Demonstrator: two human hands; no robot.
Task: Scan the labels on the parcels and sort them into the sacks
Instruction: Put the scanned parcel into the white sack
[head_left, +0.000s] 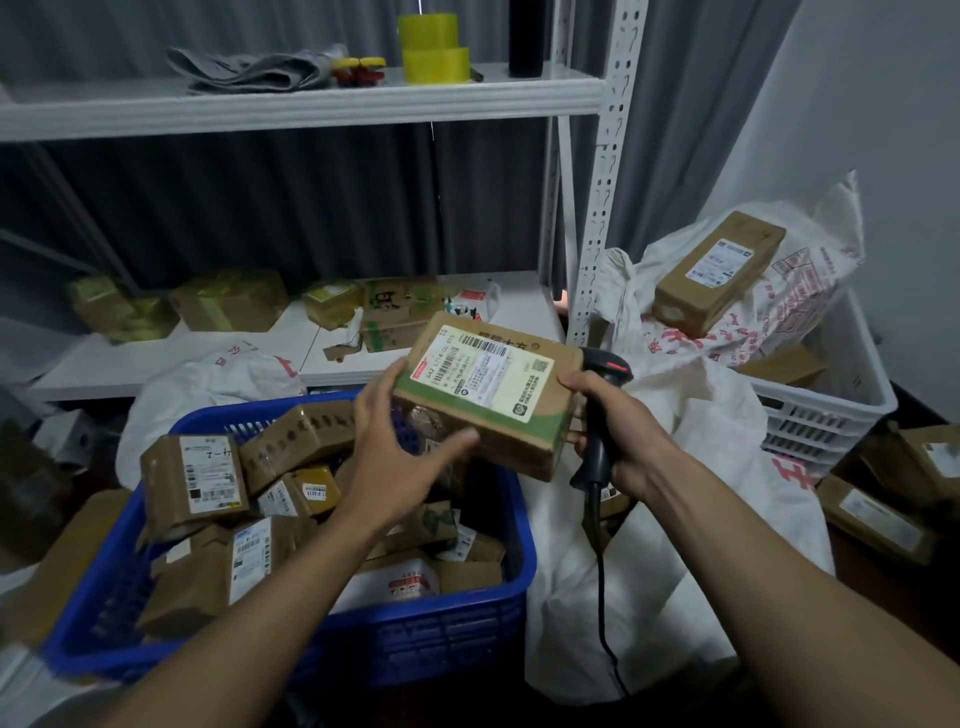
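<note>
**Parcel up at chest height, scanner just beside it**

Behind everything stands the white rack (311, 104), with taped boxes along its lower shelf. Down at your left is the blue basket (441, 639), heaped with labelled cardboard parcels lying at all angles. To your right, the plain white sack (675, 519) slumps against the basket's side. Beyond it is the white crate (821, 415), which holds a printed sack (810, 296) with a long box (722, 270) lying on top, label up.

Now the one in play: you've got the parcel (493, 389) in the air above the basket's far right corner, tilted, its label (467, 369) facing you. Your left hand (400, 457) grips its left end, fingers up the side and thumb stretched along the lower front edge. Your right hand (618, 426) is wrapped round the handle of the black scanner (608, 364), with a fingertip touching the parcel's right edge. The scanner's cord drops down over the plain sack. Two yellow tape rolls (434, 49) sit stacked on the top shelf.
</note>
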